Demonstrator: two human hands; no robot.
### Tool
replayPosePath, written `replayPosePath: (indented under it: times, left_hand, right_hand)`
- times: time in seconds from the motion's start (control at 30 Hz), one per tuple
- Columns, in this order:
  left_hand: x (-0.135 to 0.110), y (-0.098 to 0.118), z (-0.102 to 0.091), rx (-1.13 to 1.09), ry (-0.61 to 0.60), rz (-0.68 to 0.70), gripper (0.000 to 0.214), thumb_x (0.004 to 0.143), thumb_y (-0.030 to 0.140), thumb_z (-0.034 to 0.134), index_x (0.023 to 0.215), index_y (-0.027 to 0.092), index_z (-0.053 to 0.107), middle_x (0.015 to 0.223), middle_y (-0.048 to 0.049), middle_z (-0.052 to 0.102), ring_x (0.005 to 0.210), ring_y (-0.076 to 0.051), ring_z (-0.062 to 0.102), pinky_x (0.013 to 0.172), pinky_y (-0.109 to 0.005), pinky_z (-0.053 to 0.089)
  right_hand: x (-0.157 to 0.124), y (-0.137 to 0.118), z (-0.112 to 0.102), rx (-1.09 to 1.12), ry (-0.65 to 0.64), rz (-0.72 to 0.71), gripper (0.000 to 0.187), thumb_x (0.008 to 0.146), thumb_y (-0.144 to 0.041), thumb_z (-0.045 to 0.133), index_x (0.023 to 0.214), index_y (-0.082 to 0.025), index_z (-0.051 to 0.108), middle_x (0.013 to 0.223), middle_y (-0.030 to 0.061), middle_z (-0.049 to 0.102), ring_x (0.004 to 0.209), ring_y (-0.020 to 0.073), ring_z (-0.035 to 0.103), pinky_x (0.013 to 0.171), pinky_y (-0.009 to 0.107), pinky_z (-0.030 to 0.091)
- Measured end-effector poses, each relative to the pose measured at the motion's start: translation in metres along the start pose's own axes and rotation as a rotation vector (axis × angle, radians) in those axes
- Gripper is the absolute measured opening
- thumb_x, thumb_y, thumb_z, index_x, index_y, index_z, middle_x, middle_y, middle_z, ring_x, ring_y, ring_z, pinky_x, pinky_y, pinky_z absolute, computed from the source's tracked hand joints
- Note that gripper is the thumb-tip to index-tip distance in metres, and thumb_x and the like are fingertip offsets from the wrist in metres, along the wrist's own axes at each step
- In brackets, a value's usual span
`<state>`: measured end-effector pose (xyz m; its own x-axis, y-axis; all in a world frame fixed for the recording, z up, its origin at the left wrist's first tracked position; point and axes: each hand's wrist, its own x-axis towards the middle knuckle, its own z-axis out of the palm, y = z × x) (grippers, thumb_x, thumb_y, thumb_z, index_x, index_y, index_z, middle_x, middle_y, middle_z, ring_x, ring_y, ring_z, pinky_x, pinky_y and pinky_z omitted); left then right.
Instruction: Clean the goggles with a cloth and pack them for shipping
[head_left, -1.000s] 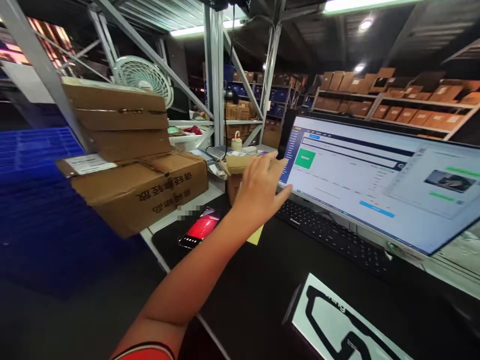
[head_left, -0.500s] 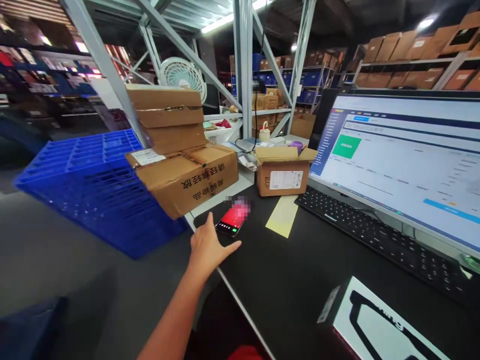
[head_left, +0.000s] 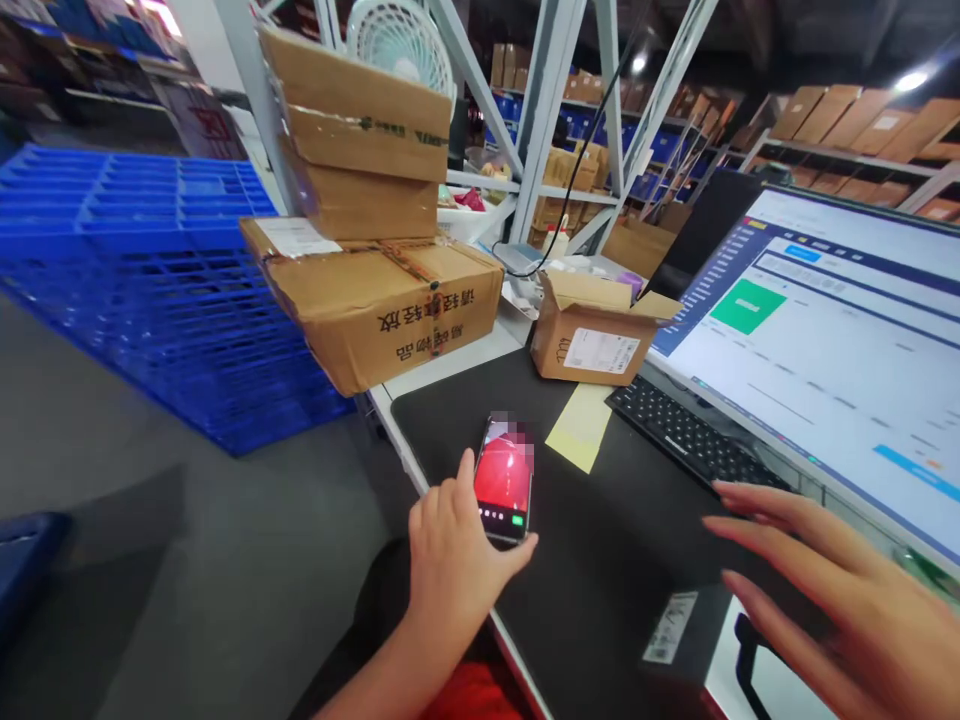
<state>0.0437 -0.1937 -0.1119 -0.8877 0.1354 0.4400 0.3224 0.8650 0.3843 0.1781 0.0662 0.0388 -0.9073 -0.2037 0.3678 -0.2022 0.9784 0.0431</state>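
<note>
My left hand (head_left: 455,540) grips a phone (head_left: 504,478) at the desk's left edge, index finger along its left side and thumb at its lower corner. The phone's screen is lit, mostly red, and faces up towards me; whether it rests on the mat or is slightly raised I cannot tell. My right hand (head_left: 847,590) hovers open at the lower right, fingers apart and holding nothing. Beneath it lies a black and white product box (head_left: 694,640) with a label on its end, partly hidden by the hand.
A keyboard (head_left: 679,435) sits below a lit monitor (head_left: 847,330). Yellow paper (head_left: 581,430) lies before an open carton (head_left: 592,335). Stacked cardboard boxes (head_left: 390,310) stand at the desk's left corner, beside a blue crate (head_left: 172,290). A fan (head_left: 401,50) stands behind.
My left hand has closed on the phone, which is turned and closer to me. My right hand has come into view over the product box. The camera view has tilted.
</note>
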Motion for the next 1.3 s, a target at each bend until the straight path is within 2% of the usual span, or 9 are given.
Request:
replayPosePath:
  times: [0.17, 0.27, 0.37, 0.5, 0.7, 0.9, 0.97, 1.13, 1.3]
  left_hand:
    - [-0.01, -0.002, 0.003, -0.029, -0.024, 0.005, 0.119, 0.061, 0.056, 0.085, 0.15, 0.009, 0.022, 0.105, -0.0124, 0.061, 0.101, -0.033, 0.056, 0.095, -0.047, 0.042]
    - [-0.007, -0.005, 0.006, -0.055, -0.073, 0.013, 0.123, 0.06, 0.057, 0.085, 0.152, 0.01, 0.019, 0.108, -0.0135, 0.059, 0.102, -0.034, 0.055, 0.095, -0.049, 0.041]
    - [-0.008, -0.01, 0.011, -0.168, -0.088, -0.012, 0.131, 0.058, 0.062, 0.083, 0.155, 0.011, 0.01, 0.117, -0.0155, 0.059, 0.107, -0.035, 0.054, 0.097, -0.051, 0.039]
    - [-0.017, -0.017, 0.018, -0.339, -0.033, -0.062, 0.128, 0.063, 0.067, 0.077, 0.155, 0.013, 0.007, 0.121, -0.0163, 0.059, 0.108, -0.034, 0.056, 0.098, -0.051, 0.039]
    - [-0.023, -0.019, 0.022, -0.382, -0.006, -0.052, 0.118, 0.067, 0.063, 0.075, 0.154, 0.013, 0.014, 0.121, -0.016, 0.06, 0.109, -0.034, 0.056, 0.098, -0.049, 0.039]
    - [-0.023, -0.016, 0.022, -0.411, 0.016, -0.076, 0.119, 0.066, 0.063, 0.078, 0.153, 0.012, 0.016, 0.119, -0.0167, 0.061, 0.11, -0.034, 0.056, 0.099, -0.05, 0.038]
    - [-0.023, -0.016, 0.021, -0.413, 0.003, -0.087, 0.119, 0.063, 0.059, 0.082, 0.152, 0.013, 0.018, 0.119, -0.0161, 0.062, 0.108, -0.034, 0.057, 0.098, -0.049, 0.038]
    - [-0.02, -0.014, 0.016, -0.412, -0.041, -0.132, 0.122, 0.052, 0.04, 0.092, 0.149, 0.016, 0.022, 0.118, -0.0136, 0.063, 0.108, -0.034, 0.058, 0.099, -0.048, 0.038]
    - [-0.019, -0.014, 0.016, -0.399, -0.055, -0.139, 0.12, 0.049, 0.039, 0.093, 0.146, 0.017, 0.026, 0.119, -0.0141, 0.063, 0.108, -0.035, 0.058, 0.098, -0.049, 0.038]
  right_hand:
    - [0.081, -0.027, 0.038, 0.173, -0.391, -0.099, 0.03, 0.096, -0.025, 0.051, 0.122, -0.025, 0.064, 0.132, 0.0098, 0.06, 0.115, 0.0229, 0.065, 0.098, 0.041, 0.057]
    - [0.11, -0.037, 0.067, 0.267, -0.504, -0.232, 0.033, 0.096, -0.025, 0.054, 0.127, -0.024, 0.064, 0.136, 0.0123, 0.057, 0.122, 0.0253, 0.058, 0.104, 0.044, 0.051]
    - [0.124, -0.048, 0.091, 0.29, -0.562, -0.403, 0.04, 0.095, -0.034, 0.057, 0.134, -0.025, 0.059, 0.141, 0.0149, 0.051, 0.131, 0.0303, 0.049, 0.108, 0.05, 0.044]
    - [0.129, -0.06, 0.112, 0.297, -0.568, -0.547, 0.044, 0.096, -0.041, 0.058, 0.137, -0.028, 0.056, 0.147, 0.0145, 0.046, 0.138, 0.0314, 0.04, 0.113, 0.052, 0.036]
    - [0.131, -0.066, 0.124, 0.287, -0.577, -0.534, 0.046, 0.096, -0.045, 0.056, 0.14, -0.031, 0.052, 0.155, 0.0133, 0.038, 0.143, 0.0314, 0.033, 0.114, 0.052, 0.034]
    - [0.129, -0.061, 0.126, 0.246, -0.535, -0.589, 0.046, 0.097, -0.045, 0.054, 0.141, -0.033, 0.05, 0.153, 0.014, 0.039, 0.142, 0.0323, 0.033, 0.114, 0.061, 0.03]
    - [0.129, -0.056, 0.125, 0.26, -0.481, -0.522, 0.043, 0.097, -0.039, 0.054, 0.14, -0.031, 0.051, 0.151, 0.0144, 0.039, 0.142, 0.0327, 0.033, 0.114, 0.06, 0.031]
    - [0.133, -0.04, 0.129, 0.292, -0.361, -0.203, 0.031, 0.098, -0.026, 0.051, 0.128, -0.022, 0.059, 0.146, 0.0164, 0.042, 0.134, 0.0305, 0.043, 0.107, 0.054, 0.043]
    - [0.137, -0.034, 0.136, 0.311, -0.365, -0.142, 0.029, 0.096, -0.022, 0.051, 0.123, -0.022, 0.061, 0.145, 0.0154, 0.044, 0.131, 0.0296, 0.046, 0.106, 0.054, 0.046]
